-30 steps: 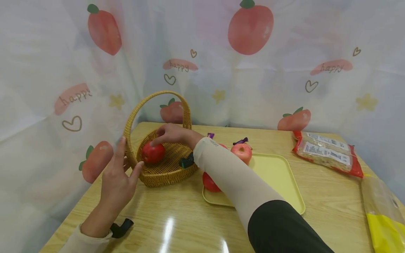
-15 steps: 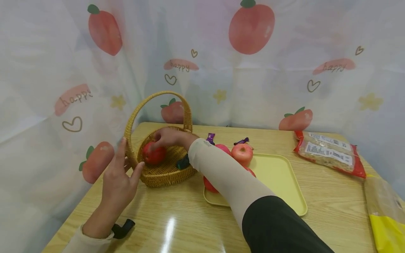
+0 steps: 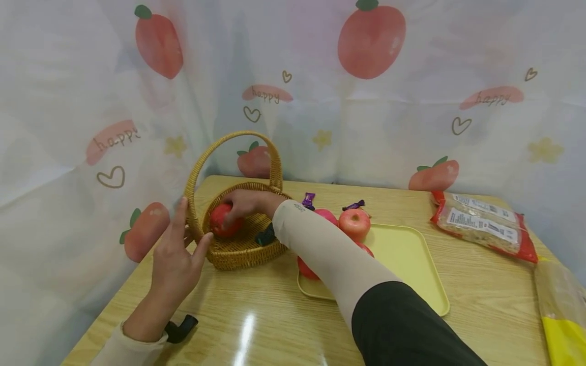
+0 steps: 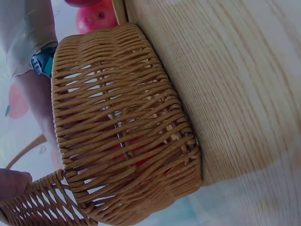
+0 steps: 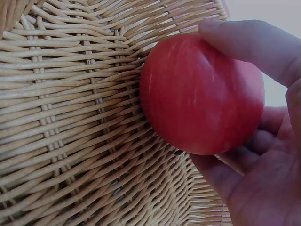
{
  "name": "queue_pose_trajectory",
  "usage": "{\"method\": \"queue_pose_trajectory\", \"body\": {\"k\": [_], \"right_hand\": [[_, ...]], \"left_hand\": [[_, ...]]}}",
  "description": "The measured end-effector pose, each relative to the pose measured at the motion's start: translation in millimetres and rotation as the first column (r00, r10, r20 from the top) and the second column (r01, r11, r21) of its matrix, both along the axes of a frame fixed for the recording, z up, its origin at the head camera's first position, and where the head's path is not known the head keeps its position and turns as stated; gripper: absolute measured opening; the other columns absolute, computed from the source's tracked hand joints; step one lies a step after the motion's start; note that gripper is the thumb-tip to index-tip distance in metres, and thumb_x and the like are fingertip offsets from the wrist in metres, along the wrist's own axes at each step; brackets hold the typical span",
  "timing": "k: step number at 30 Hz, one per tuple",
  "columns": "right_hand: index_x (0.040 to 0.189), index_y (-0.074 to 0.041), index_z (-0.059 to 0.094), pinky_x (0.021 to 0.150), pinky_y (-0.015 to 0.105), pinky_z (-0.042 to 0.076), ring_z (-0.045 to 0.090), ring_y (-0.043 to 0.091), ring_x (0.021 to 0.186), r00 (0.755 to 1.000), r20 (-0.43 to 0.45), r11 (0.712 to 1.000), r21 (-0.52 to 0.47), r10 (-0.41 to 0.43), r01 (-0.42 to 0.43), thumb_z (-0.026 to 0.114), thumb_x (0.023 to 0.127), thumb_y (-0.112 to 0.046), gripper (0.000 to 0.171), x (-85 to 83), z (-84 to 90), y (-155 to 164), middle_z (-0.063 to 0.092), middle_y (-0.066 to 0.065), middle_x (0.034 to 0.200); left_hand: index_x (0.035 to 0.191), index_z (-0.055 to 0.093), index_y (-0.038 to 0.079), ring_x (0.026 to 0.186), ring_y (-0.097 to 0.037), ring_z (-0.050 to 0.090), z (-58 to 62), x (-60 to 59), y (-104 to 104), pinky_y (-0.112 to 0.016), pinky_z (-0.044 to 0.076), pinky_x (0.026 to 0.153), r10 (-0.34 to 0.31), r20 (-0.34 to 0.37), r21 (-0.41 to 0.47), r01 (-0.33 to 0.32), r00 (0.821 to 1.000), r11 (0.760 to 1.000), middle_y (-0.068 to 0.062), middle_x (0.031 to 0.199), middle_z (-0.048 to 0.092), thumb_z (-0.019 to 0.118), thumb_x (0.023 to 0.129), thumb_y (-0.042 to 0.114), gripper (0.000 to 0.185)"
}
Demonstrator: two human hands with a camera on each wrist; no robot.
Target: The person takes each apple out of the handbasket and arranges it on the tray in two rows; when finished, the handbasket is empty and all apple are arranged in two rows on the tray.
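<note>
A red apple (image 5: 202, 94) lies inside the wicker basket (image 3: 238, 258), against its left end in the head view. My right hand (image 3: 244, 202) reaches over the rim and grips this apple, thumb on one side and fingers on the other in the right wrist view. My left hand (image 3: 176, 259) rests against the basket's left end at the foot of the handle (image 3: 194, 175), its index finger and thumb extended. Some of its other fingers are hidden. In the left wrist view the basket's woven side (image 4: 117, 117) fills the middle, with red showing through the gaps.
A yellow tray (image 3: 403, 259) with several apples (image 3: 354, 224) stands right of the basket, partly under my right sleeve. Purple-wrapped candies (image 3: 309, 199) lie behind it. A red-edged food bag (image 3: 482, 226) and a yellow-clear bag (image 3: 560, 315) lie at the right.
My right hand has moved from touching the apple's top to a fuller grip around it, a little lower. The left hand stays at the basket. The whole view has shifted slightly.
</note>
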State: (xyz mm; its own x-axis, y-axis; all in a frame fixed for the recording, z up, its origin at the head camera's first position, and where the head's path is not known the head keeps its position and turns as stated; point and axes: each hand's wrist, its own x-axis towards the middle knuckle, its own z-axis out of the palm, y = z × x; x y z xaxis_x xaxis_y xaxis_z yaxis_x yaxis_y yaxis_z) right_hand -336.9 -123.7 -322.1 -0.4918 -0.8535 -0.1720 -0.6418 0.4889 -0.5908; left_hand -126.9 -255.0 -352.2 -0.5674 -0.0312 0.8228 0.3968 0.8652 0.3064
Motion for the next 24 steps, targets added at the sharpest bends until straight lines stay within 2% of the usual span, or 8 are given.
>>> {"method": "queue_pose_trajectory", "body": {"k": [8, 16, 24], "right_hand": [[0.152, -0.017, 0.049, 0.094, 0.025, 0.053, 0.059, 0.015, 0.116, 0.999, -0.027, 0.998, 0.049, 0.027, -0.025, 0.086, 0.084, -0.032, 0.079, 0.9, 3.2, -0.7, 0.060, 0.000, 0.132], [0.152, -0.020, 0.048, 0.098, 0.028, 0.053, 0.058, 0.015, 0.119, 0.999, -0.015, 0.997, 0.069, 0.036, -0.035, 0.088, 0.083, -0.028, 0.080, 2.1, 3.0, -1.4, 0.058, -0.001, 0.135], [0.151, -0.023, 0.049, 0.097, 0.027, 0.052, 0.056, 0.015, 0.118, 0.995, -0.089, 0.992, 0.115, 0.053, -0.042, 0.088, 0.083, -0.031, 0.078, 5.5, 2.4, -4.9, 0.058, -0.003, 0.133]], "left_hand": [[0.163, 0.032, 0.010, 0.091, -0.040, 0.075, 3.5, 0.9, 1.1, -0.051, 0.061, 0.075, 0.010, 0.013, 0.001, -0.010, 1.000, 1.000, -0.028, 0.124, 0.063, 0.088, 0.079, 0.000, 0.101], [0.163, 0.031, 0.010, 0.091, -0.039, 0.074, 2.7, 0.8, 1.1, -0.051, 0.061, 0.075, 0.012, 0.018, 0.004, -0.013, 1.000, 1.000, -0.028, 0.124, 0.063, 0.087, 0.080, 0.000, 0.101], [0.164, 0.030, 0.011, 0.091, -0.040, 0.074, 0.8, 0.7, 0.5, -0.052, 0.061, 0.076, 0.018, 0.040, 0.014, -0.019, 0.999, 1.000, -0.029, 0.123, 0.063, 0.086, 0.082, 0.002, 0.100]]}}
